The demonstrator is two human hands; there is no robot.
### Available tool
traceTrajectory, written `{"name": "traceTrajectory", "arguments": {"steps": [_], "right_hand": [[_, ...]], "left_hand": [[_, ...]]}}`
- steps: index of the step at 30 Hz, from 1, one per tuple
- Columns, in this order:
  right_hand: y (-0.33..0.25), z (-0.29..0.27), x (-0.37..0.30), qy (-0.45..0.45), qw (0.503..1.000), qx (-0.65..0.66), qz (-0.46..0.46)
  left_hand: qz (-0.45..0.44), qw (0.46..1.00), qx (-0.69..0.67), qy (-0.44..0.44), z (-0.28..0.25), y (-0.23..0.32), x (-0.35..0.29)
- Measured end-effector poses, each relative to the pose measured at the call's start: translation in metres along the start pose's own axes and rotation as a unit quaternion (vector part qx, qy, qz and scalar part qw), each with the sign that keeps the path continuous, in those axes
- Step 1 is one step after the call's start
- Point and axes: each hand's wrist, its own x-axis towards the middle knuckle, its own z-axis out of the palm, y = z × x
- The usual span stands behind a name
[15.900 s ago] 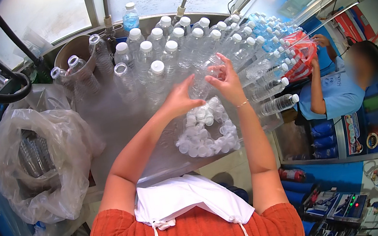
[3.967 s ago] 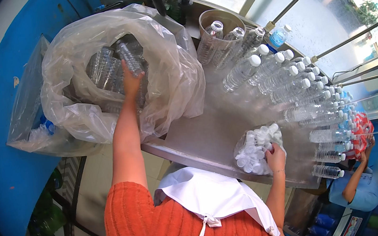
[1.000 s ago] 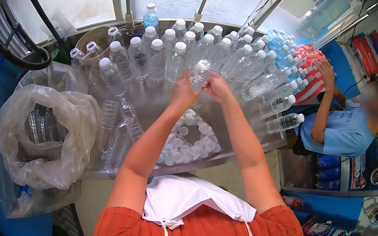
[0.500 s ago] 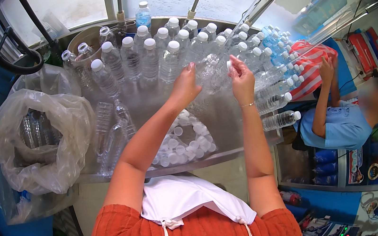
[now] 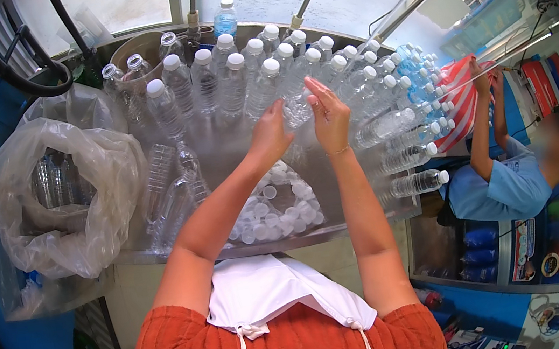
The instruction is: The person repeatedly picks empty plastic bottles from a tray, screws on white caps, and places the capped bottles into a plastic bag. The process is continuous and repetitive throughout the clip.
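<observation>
Over the middle of the metal table, my left hand curls around the side of an uncapped clear plastic bottle; its far fingers are hidden behind the bottle. My right hand is just right of the bottle's mouth. Between its thumb and fingers it pinches a white bottle cap, mostly covered. A pile of loose white caps lies nearer me, between my forearms. Behind my hands stand several capped clear bottles in rows.
Empty bottles lie at the table's left, beside a large open plastic bag with bottles inside. More capped bottles line the right edge. A brown bucket stands at the back. At right, a person in blue handles a red-striped bag.
My right hand has moved left with the cap, closing in on the bottle. My left hand has shifted slightly left and nearer me. The other person's hands have risen.
</observation>
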Motion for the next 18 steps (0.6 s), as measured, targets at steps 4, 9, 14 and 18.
{"name": "traceTrajectory", "arguments": {"steps": [4,9,14,18], "right_hand": [[0.010,-0.005,-0.016,-0.007,0.984,-0.110,-0.137],[0.053,-0.036,0.000,0.266,0.909,-0.314,0.072],[0.058,-0.021,-0.011,-0.053,0.976,-0.070,0.199],[0.046,-0.002,-0.012,-0.027,0.995,-0.044,0.090]], "left_hand": [[-0.054,0.996,0.001,0.078,-0.016,-0.024,-0.017],[-0.062,0.984,0.023,0.162,-0.045,-0.047,-0.023],[-0.083,0.979,0.040,0.182,-0.049,-0.051,-0.022],[-0.113,0.981,0.035,0.154,-0.052,-0.052,-0.023]]}}
